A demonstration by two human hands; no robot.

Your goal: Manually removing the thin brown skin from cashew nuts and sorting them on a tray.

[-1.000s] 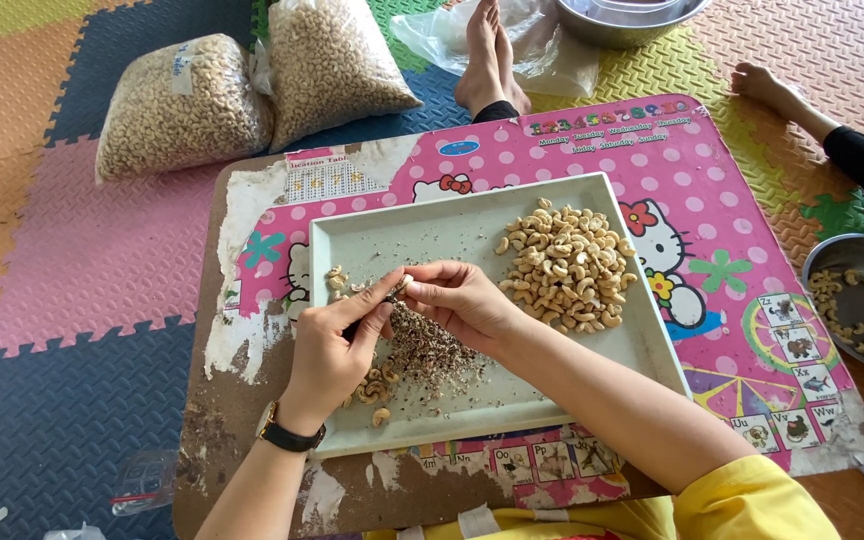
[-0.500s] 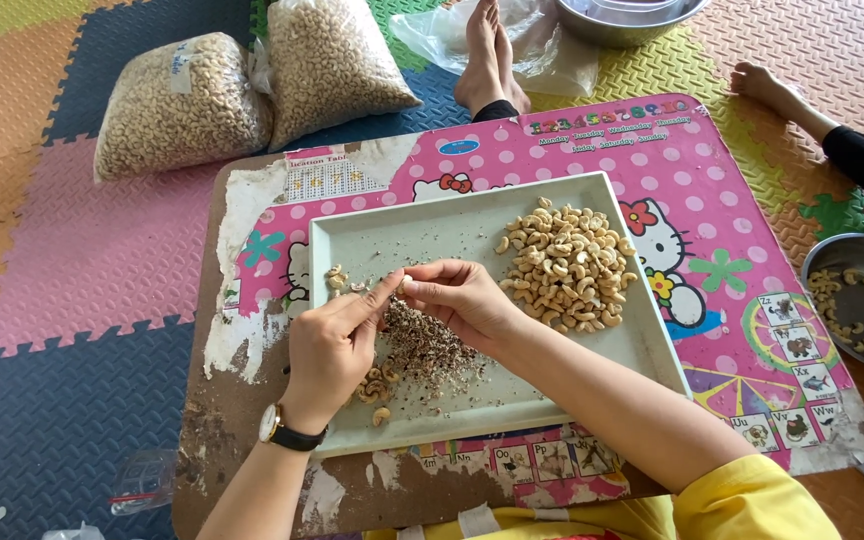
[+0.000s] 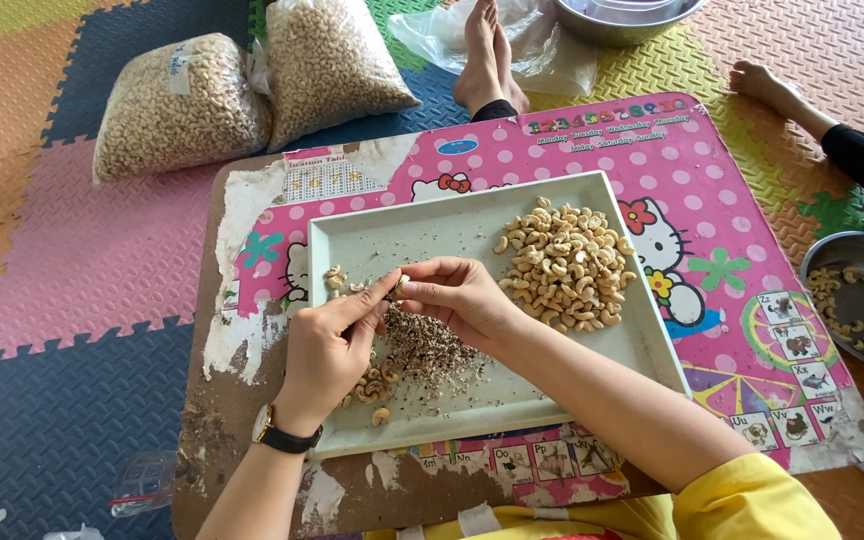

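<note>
Cashew (image 3: 402, 283) pinched between my right hand (image 3: 457, 297) fingertips above the tray (image 3: 382, 236). My left hand (image 3: 330, 352) grips a thin tool, tip against it.

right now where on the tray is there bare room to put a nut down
The tray is bare along its far edge, between the far-left corner and the pale cashew pile, and at its near-right corner. It is crowded mid-left: the left hand and right hand meet over the dark husk heap.

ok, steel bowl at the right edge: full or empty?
Nearly empty: the steel bowl holds a thin scatter of cashews, with most of its bare metal bottom showing.
</note>
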